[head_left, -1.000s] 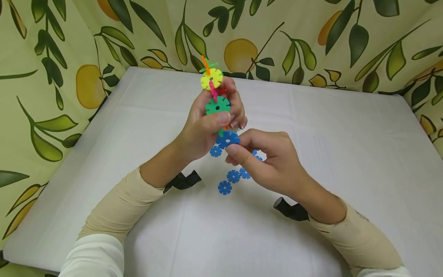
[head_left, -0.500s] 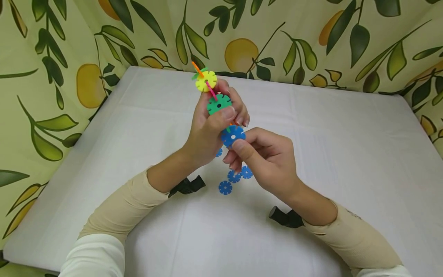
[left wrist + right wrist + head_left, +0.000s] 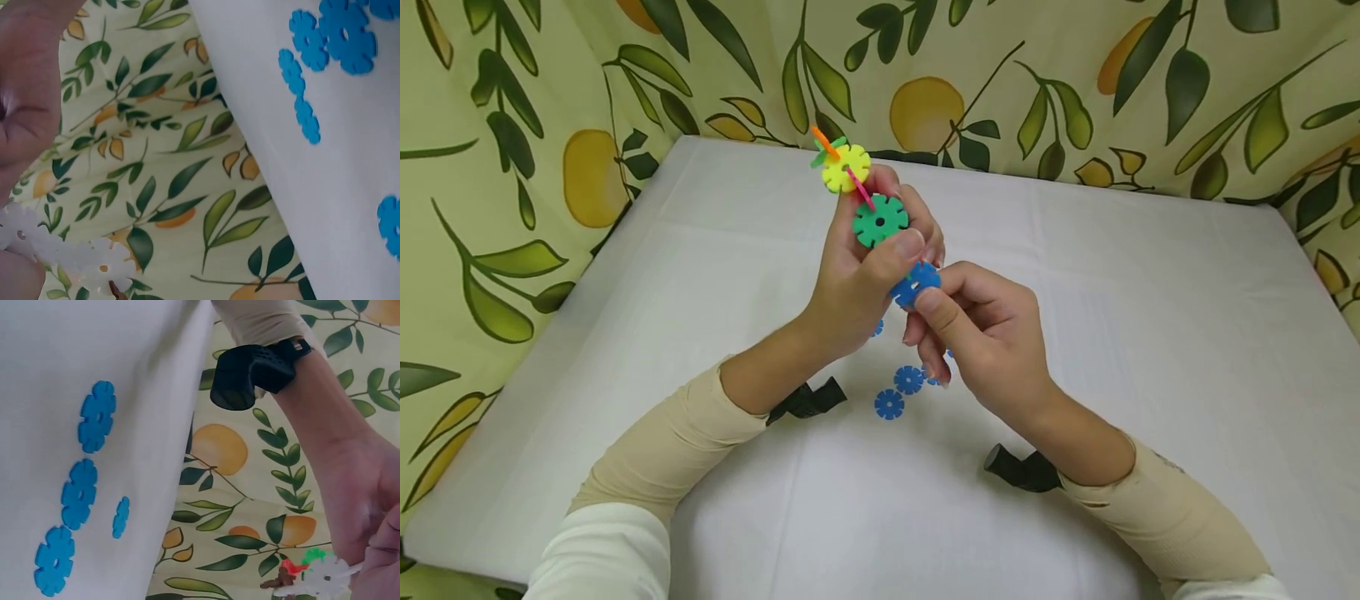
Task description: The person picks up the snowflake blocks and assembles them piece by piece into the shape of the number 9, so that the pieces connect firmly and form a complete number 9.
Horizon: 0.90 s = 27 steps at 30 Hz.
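My left hand [image 3: 865,267] grips a chain of slotted plastic discs, its thumb lying over the green disc [image 3: 868,223]. Above that, a thin pink disc [image 3: 860,189] seen edge-on joins a yellow disc [image 3: 835,171], and an orange disc [image 3: 825,142] sticks out at the top. Thumb and fingers of my right hand [image 3: 992,333] pinch a blue disc [image 3: 926,276] at the chain's lower end, close under the left thumb. Whitish discs [image 3: 103,255] of the chain show in the left wrist view. Part of the chain is hidden behind the left fingers.
Several loose blue discs [image 3: 890,405] lie on the white-covered table [image 3: 850,517] below the hands. Black wrist cameras [image 3: 1022,468] hang under both forearms. A leaf-and-fruit patterned curtain [image 3: 1000,50] stands behind the table and along its sides.
The chain has tilted, its top leaning left. The blue disc and the right fingers have moved slightly up and right, and the disc has turned. Both hands keep their hold.
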Available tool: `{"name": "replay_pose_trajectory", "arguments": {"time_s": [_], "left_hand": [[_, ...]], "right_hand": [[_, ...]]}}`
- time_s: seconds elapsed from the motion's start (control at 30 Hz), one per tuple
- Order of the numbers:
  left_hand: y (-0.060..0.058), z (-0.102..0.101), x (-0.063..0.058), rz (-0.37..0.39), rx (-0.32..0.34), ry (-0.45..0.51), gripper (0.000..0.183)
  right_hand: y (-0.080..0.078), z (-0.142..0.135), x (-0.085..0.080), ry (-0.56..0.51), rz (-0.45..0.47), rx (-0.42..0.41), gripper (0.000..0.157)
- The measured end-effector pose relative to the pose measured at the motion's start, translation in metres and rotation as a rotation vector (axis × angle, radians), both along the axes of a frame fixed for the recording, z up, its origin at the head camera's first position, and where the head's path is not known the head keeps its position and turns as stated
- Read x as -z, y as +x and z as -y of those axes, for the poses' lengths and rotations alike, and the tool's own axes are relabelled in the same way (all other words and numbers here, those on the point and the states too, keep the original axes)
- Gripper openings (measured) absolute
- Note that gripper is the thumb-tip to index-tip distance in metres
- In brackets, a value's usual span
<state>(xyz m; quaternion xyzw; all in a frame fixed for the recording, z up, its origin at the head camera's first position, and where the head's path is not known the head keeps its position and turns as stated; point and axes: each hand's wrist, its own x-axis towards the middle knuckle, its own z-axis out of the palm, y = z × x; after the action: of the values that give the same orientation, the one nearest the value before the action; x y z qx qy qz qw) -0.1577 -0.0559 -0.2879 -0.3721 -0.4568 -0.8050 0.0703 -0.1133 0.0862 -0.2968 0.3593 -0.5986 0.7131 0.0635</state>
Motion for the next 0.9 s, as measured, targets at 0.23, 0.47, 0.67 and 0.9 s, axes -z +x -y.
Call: {"name": "replay_pose_trajectory", "arguments": {"time_s": [0.23, 0.47, 0.67, 0.9], "left_hand": [[-0.005, 0.005, -0.004, 0.08, -0.081, -0.104, 0.04], [-0.005, 0.009, -0.003, 0.095, -0.03, -0.048, 0.058], [-0.004, 0.014, -0.004, 0.132, -0.017, -0.099, 0.03], [0.003, 0.007, -0.005, 0.265, 0.079, -0.019, 0.022]], "right_hand": [[-0.003, -0.01, -0.012, -0.072, 0.153, 0.003, 0.017], [-0.009, -0.023, -0.023, -0.199, 0.32, -0.067, 0.013], [-0.015, -0.03, -0.026, -0.319, 0.391, -0.232, 0.021], [-0.013, -0.025, -0.022, -0.266, 0.417, -0.232, 0.026]]}}
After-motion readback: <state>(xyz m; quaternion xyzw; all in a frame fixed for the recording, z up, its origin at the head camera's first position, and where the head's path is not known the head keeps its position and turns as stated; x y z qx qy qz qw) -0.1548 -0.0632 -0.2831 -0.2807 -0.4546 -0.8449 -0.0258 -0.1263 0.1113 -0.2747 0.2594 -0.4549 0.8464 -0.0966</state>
